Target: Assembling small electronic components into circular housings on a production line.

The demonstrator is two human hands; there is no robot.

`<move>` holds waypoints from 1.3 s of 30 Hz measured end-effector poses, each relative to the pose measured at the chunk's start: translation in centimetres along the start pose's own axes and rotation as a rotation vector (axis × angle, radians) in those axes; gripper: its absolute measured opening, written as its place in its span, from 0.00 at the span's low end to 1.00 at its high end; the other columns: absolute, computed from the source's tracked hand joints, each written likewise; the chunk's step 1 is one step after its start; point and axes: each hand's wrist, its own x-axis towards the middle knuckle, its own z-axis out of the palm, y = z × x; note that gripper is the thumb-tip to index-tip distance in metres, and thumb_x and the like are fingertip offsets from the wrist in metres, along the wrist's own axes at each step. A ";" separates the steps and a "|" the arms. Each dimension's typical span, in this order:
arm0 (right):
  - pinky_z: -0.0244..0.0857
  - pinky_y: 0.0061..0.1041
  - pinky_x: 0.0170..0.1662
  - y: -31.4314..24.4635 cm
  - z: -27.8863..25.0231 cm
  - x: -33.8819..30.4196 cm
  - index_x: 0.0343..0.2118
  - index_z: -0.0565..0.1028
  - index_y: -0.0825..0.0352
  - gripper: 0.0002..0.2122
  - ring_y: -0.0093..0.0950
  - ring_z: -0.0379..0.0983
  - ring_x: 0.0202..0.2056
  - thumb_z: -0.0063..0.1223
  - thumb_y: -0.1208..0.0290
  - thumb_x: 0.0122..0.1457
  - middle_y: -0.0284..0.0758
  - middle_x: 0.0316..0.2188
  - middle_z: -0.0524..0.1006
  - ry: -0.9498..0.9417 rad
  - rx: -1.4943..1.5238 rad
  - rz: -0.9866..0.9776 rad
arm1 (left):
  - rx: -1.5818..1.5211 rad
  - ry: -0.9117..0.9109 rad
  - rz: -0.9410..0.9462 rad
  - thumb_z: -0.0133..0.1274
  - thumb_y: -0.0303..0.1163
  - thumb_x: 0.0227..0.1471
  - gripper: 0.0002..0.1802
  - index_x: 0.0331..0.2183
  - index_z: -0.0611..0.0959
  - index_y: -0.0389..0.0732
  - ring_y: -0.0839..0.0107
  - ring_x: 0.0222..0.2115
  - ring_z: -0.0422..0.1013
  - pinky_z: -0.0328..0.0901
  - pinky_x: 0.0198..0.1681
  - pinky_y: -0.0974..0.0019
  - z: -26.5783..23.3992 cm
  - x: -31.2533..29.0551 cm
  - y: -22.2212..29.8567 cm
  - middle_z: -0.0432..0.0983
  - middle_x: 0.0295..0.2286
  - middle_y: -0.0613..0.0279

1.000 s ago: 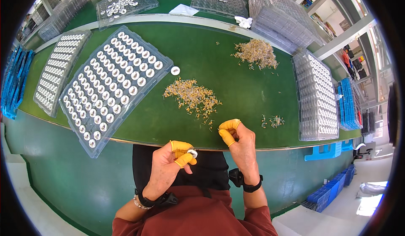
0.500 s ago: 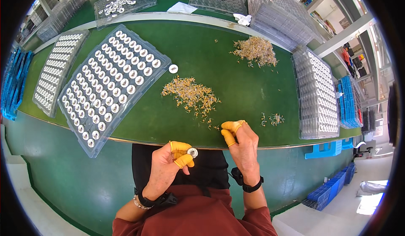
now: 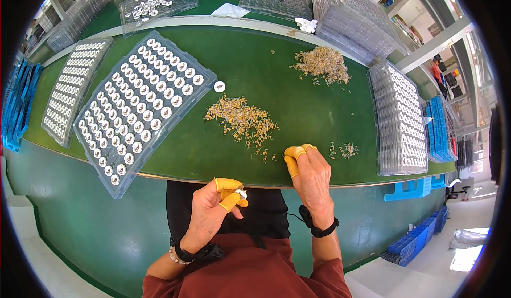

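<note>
My left hand (image 3: 208,205), in yellow finger cots, pinches a small round white-and-silver metal part (image 3: 242,193) just off the table's front edge. The part is tilted, so its face is mostly turned away. Over the edge of the green table my right hand (image 3: 313,180), also in yellow finger cots, has thumb and fingertips drawn together. Whatever lies between them is hidden. To its left spreads a loose pile of small orange-and-silver bent-wire pieces (image 3: 242,119), with a few strays near the fingertips. A small cluster of similar wire pieces (image 3: 348,150) lies to its right.
A clear tray of round white parts (image 3: 175,112) lies slanted on the left, with a second filled tray (image 3: 74,93) beyond it. One loose white disc (image 3: 219,87) sits beside the tray. Another wire-piece pile (image 3: 322,64) is farther back. Stacked trays (image 3: 399,122) stand at right.
My right hand has shifted slightly right, away from the stray wire pieces, its fingertips closer together. The round part in my left hand has been tilted from face-up to nearly edge-on.
</note>
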 end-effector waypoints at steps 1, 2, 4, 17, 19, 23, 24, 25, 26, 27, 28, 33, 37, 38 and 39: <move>0.65 0.33 0.30 0.5 0.2 -0.2 0.32 0.74 0.68 0.07 0.37 0.70 0.28 0.59 0.79 0.48 0.38 0.25 0.71 -0.002 -0.019 0.024 | -0.004 -0.004 0.002 0.49 0.17 0.55 0.09 0.40 0.77 0.32 0.71 0.31 0.76 0.73 0.26 0.72 0.1 0.0 0.0 0.76 0.32 0.59; 0.65 0.33 0.30 0.6 0.2 -0.3 0.32 0.74 0.68 0.07 0.37 0.70 0.28 0.59 0.79 0.48 0.38 0.25 0.71 0.000 -0.022 0.025 | -0.005 -0.007 0.003 0.49 0.17 0.55 0.09 0.40 0.77 0.32 0.71 0.31 0.76 0.73 0.26 0.72 0.0 0.0 0.0 0.76 0.32 0.59; 0.66 0.34 0.30 0.6 0.2 -0.7 0.33 0.75 0.68 0.08 0.38 0.71 0.29 0.59 0.78 0.49 0.38 0.26 0.72 0.055 0.068 0.116 | 0.020 0.009 -0.008 0.49 0.17 0.55 0.10 0.41 0.77 0.32 0.70 0.31 0.76 0.73 0.25 0.72 0.0 -0.2 -0.2 0.76 0.33 0.58; 0.65 0.33 0.30 0.1 0.0 -1.3 0.31 0.76 0.66 0.07 0.35 0.69 0.27 0.61 0.76 0.48 0.36 0.26 0.71 0.030 -0.042 0.150 | 0.023 0.007 -0.017 0.52 0.17 0.53 0.10 0.40 0.78 0.31 0.70 0.29 0.76 0.72 0.24 0.73 0.2 -0.1 -0.3 0.77 0.33 0.57; 0.65 0.33 0.30 0.3 0.4 -1.1 0.31 0.76 0.66 0.07 0.35 0.70 0.28 0.61 0.76 0.48 0.36 0.26 0.71 0.032 -0.041 0.148 | 0.031 0.001 -0.018 0.52 0.17 0.53 0.10 0.40 0.78 0.31 0.70 0.29 0.76 0.72 0.24 0.73 0.2 -0.1 -0.3 0.77 0.32 0.57; 0.66 0.33 0.31 0.2 0.6 -0.7 0.32 0.77 0.66 0.08 0.35 0.70 0.29 0.61 0.77 0.48 0.36 0.26 0.71 0.069 -0.029 0.180 | 0.026 0.004 -0.015 0.52 0.17 0.53 0.09 0.39 0.78 0.30 0.71 0.29 0.76 0.72 0.24 0.73 0.1 -0.1 -0.2 0.77 0.32 0.57; 0.66 0.33 0.31 0.1 0.7 -0.8 0.32 0.77 0.66 0.08 0.35 0.70 0.29 0.61 0.77 0.48 0.36 0.26 0.71 0.068 -0.028 0.178 | 0.018 0.009 -0.015 0.52 0.17 0.53 0.09 0.40 0.78 0.30 0.71 0.29 0.76 0.72 0.24 0.73 0.2 -0.1 -0.2 0.77 0.32 0.57; 0.66 0.33 0.32 0.1 0.7 -1.0 0.32 0.76 0.67 0.08 0.36 0.70 0.30 0.61 0.76 0.48 0.36 0.26 0.71 0.080 -0.034 0.177 | 0.011 0.015 -0.016 0.52 0.17 0.53 0.09 0.40 0.78 0.30 0.71 0.29 0.76 0.72 0.24 0.73 0.2 -0.2 -0.1 0.77 0.32 0.57; 0.66 0.33 0.33 0.1 0.8 -1.2 0.32 0.76 0.67 0.08 0.36 0.70 0.30 0.61 0.76 0.47 0.36 0.27 0.71 0.091 -0.038 0.176 | 0.010 0.017 -0.017 0.52 0.17 0.53 0.09 0.40 0.78 0.30 0.71 0.29 0.76 0.72 0.24 0.73 0.2 -0.1 -0.1 0.77 0.32 0.57; 0.66 0.33 0.33 -0.1 0.8 -1.2 0.32 0.76 0.67 0.08 0.36 0.70 0.30 0.61 0.76 0.47 0.36 0.27 0.71 0.088 -0.037 0.176 | 0.022 0.023 -0.013 0.52 0.17 0.53 0.10 0.40 0.78 0.30 0.71 0.29 0.76 0.72 0.24 0.73 0.2 -0.1 -0.1 0.77 0.32 0.57; 0.66 0.33 0.33 -0.4 0.8 -1.2 0.31 0.76 0.67 0.08 0.36 0.70 0.30 0.62 0.76 0.47 0.36 0.27 0.71 0.079 -0.041 0.159 | 0.034 0.030 -0.010 0.52 0.17 0.53 0.10 0.40 0.78 0.30 0.71 0.29 0.76 0.71 0.24 0.73 0.1 0.0 -0.2 0.77 0.32 0.57; 0.67 0.33 0.32 -1.3 0.8 -1.3 0.31 0.74 0.68 0.06 0.36 0.71 0.29 0.60 0.79 0.50 0.37 0.28 0.72 0.008 0.069 0.221 | 0.016 0.025 -0.014 0.53 0.17 0.53 0.10 0.40 0.78 0.30 0.71 0.29 0.76 0.71 0.24 0.73 0.1 0.0 -0.3 0.77 0.32 0.57; 0.67 0.25 0.29 -3.5 -0.5 -1.5 0.32 0.73 0.70 0.06 0.30 0.73 0.25 0.58 0.83 0.52 0.37 0.29 0.76 -0.037 0.531 0.337 | 0.019 0.007 -0.024 0.53 0.21 0.54 0.09 0.39 0.78 0.31 0.69 0.29 0.77 0.73 0.23 0.72 0.0 -0.2 -0.2 0.78 0.32 0.57; 0.68 0.24 0.31 -4.0 -0.5 -1.9 0.33 0.73 0.70 0.07 0.29 0.75 0.27 0.58 0.83 0.51 0.37 0.30 0.77 -0.069 0.626 0.333 | 0.019 0.013 -0.025 0.53 0.21 0.54 0.09 0.39 0.78 0.31 0.69 0.29 0.77 0.73 0.23 0.72 0.0 -0.3 -0.2 0.78 0.32 0.57; 0.69 0.24 0.32 -4.5 -0.3 -2.3 0.33 0.74 0.69 0.07 0.29 0.75 0.28 0.58 0.83 0.52 0.37 0.30 0.77 -0.069 0.688 0.315 | 0.009 0.005 -0.028 0.53 0.21 0.54 0.09 0.39 0.78 0.31 0.70 0.29 0.77 0.73 0.23 0.72 0.1 -0.4 -0.2 0.78 0.32 0.56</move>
